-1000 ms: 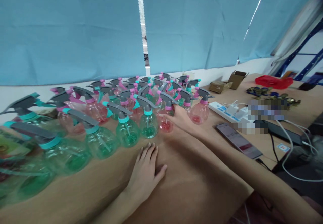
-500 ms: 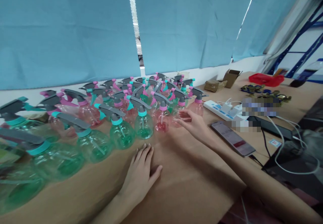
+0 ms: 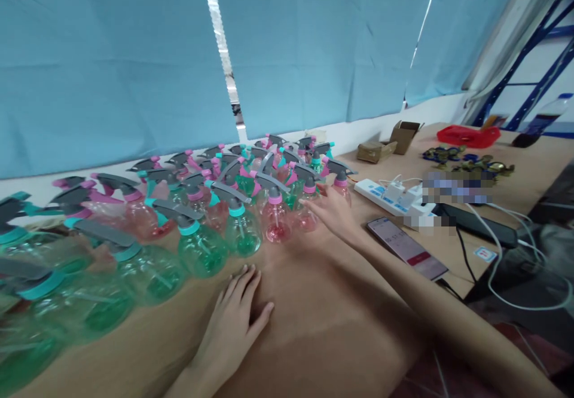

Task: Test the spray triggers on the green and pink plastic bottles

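The pink spray bottle (image 3: 307, 222) stands upright on the table at the fingertips of the right hand (image 3: 337, 211), whose thumb crosses the front of it below the collar, probably because the rounded body gives a fuller hold than the slim neck. The fingers are half curled; behind the thumb the view is poor, and I cannot tell whether they have closed on it. Just left of that grip stand another pink bottle (image 3: 277, 223) and a green bottle (image 3: 243, 235), packed close, seemingly to leave the near side of the table (image 3: 327, 311) free for arms. There, nearer than the grip, the left hand (image 3: 235, 314) lies palm down, fingers loosely spread, holding nothing, perhaps as a rest. Right of the grip lies a phone (image 3: 406, 247), likely kept beside the power strip (image 3: 376, 193) for charging.
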`<state>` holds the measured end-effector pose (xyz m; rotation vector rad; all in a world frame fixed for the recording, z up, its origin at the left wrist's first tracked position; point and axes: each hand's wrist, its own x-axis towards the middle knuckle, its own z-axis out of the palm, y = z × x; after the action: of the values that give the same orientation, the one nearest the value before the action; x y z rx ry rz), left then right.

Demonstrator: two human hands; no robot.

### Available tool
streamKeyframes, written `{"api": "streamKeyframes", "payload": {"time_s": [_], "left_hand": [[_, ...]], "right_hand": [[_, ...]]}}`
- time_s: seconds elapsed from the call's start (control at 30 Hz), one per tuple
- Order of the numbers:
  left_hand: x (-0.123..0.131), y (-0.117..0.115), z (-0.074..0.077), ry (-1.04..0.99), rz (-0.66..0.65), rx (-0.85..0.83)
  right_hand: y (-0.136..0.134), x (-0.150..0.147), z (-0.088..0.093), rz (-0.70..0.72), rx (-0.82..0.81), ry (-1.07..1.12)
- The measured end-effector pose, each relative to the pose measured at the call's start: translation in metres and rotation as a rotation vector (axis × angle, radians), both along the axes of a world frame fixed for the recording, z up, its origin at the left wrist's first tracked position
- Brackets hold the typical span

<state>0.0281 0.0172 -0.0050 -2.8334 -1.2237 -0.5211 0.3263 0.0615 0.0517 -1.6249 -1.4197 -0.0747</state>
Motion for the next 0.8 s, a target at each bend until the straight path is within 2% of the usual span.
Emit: {"api": "streamKeyframes", "payload": {"time_s": [0.17, 0.3, 0.5, 0.63, 0.8], "left_hand": [[0.001, -0.001, 0.005, -0.039, 0.036, -0.05], [0.001, -0.001, 0.006, -0.083, 0.05, -0.063], [0.016, -0.004, 0.01, -0.201, 0.025, -0.121], [0.041, -0.016, 0.013, -0.252, 0.001, -0.21], [0.075, -0.03, 0.011, -0.377, -0.048, -0.293]], "right_hand": [[0.01, -0.003, 0.001, 0.012, -0.021, -0.012], [0.001, -0.001, 0.005, 0.017, -0.04, -0.04], [-0.045, -0.006, 0.008, -0.023, -0.084, -0.093], [-0.083, -0.012, 0.01, -0.008, -0.157, -0.061], [-0.116, -0.024, 0.01, 0.085, -0.153, -0.095]]}}
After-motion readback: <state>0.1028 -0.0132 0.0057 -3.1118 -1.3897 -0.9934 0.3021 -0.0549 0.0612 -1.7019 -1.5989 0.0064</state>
